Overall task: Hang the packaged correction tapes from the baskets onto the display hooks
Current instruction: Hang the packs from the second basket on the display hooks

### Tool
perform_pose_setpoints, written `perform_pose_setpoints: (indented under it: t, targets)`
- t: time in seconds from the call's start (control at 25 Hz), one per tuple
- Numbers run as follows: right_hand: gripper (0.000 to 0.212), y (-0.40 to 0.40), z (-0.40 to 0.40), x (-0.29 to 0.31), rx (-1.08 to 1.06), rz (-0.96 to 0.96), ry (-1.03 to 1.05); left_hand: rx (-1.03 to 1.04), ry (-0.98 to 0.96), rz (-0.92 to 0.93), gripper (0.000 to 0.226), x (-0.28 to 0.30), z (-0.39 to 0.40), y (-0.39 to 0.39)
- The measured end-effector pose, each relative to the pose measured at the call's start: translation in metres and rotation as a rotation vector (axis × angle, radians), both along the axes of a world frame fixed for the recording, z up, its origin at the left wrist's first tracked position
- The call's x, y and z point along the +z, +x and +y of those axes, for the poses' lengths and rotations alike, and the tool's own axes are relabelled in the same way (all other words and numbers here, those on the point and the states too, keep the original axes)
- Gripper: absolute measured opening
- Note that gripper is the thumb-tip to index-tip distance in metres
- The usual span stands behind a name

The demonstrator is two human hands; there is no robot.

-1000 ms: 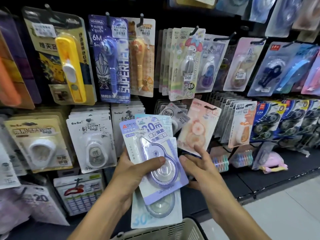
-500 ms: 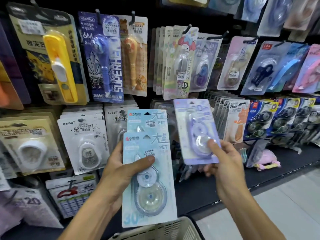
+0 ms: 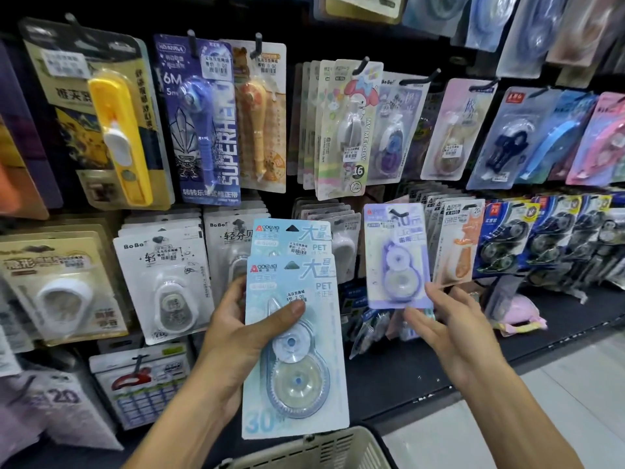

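Note:
My left hand [image 3: 243,336] grips two light blue packaged correction tapes, the front one [image 3: 301,377] overlapping the rear one [image 3: 294,236], with my thumb across the front blister. A purple packaged correction tape [image 3: 395,258] hangs from a display hook [image 3: 394,211] in the lower row, right of centre. Just below that pack, my right hand [image 3: 453,330] has relaxed fingers spread, and its index fingertip is at the pack's lower right corner. The hand holds nothing.
A beige basket [image 3: 321,448] rim shows at the bottom centre. Hooks full of other correction tape packs cover the dark wall, among them an orange pack [image 3: 461,245] beside the purple one. A dark shelf [image 3: 558,319] and pale floor lie to the right.
My right hand took the purple pack off the stack in my left hand, carried it up and right to the hook, and has let go. My left hand keeps the two blue packs.

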State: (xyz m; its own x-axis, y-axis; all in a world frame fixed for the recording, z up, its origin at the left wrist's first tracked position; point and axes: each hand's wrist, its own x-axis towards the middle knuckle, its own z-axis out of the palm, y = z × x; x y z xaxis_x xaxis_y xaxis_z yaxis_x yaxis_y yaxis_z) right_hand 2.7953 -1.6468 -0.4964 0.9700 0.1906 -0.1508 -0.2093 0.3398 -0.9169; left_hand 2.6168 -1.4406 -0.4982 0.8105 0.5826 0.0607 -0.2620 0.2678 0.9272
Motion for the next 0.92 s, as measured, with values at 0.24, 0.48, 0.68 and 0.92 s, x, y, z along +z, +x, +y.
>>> perform_pose_setpoints:
  t: [0.24, 0.48, 0.68, 0.92]
  targets:
    - [0.054, -0.076, 0.042, -0.011, 0.720, -0.279, -0.215, 0.109, -0.016, -0.040, 0.083, 0.003, -0.007, 0.008]
    - [0.039, -0.048, 0.032, -0.001, 0.378, -0.244, 0.022, 0.063, -0.003, -0.106, 0.050, 0.002, -0.004, 0.007]
    - [0.018, -0.001, 0.010, -0.002, -0.071, -0.231, -0.203, 0.162, 0.000, -0.141, 0.051, 0.004, 0.009, 0.005]
    - [0.021, 0.008, -0.006, -0.002, -0.080, -0.278, -0.218, 0.186, 0.034, -0.112, 0.034, -0.001, 0.010, 0.007]
